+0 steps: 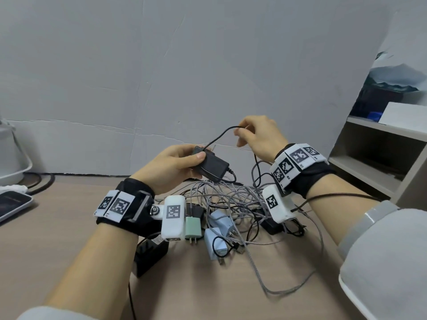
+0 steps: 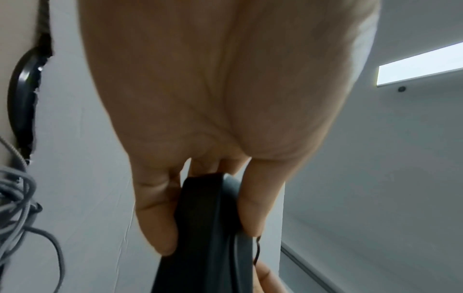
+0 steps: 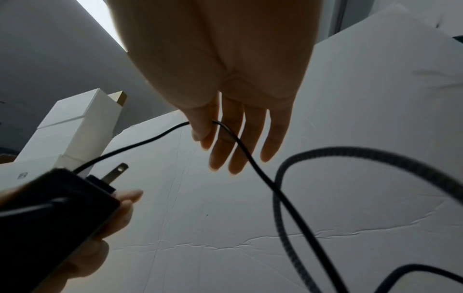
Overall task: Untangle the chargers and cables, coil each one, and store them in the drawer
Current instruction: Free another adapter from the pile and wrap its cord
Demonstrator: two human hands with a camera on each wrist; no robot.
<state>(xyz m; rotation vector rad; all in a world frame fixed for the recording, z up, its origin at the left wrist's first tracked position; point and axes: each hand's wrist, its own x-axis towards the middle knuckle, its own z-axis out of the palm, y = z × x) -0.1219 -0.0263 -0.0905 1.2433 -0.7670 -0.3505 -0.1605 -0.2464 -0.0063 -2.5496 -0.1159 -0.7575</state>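
1. Left hand (image 1: 178,163): grip wrapped round a black rectangular plastic power adapter (image 1: 211,166), thumb on top, fingers under; held up above the worktop (image 1: 69,227).
2. Right hand (image 1: 258,135): thumb + forefinger pinch the adapter's thin black cable (image 1: 219,136), other fingers loose; raised higher than left.
3. Below both: tangle of grey braided cables (image 1: 231,197) w/ a mint-green plug charger (image 1: 193,228), pale-blue plug chargers (image 1: 218,236), another black adapter (image 1: 150,255) on the worktop.
4. Grey open shelf unit (image 1: 379,158) at right.
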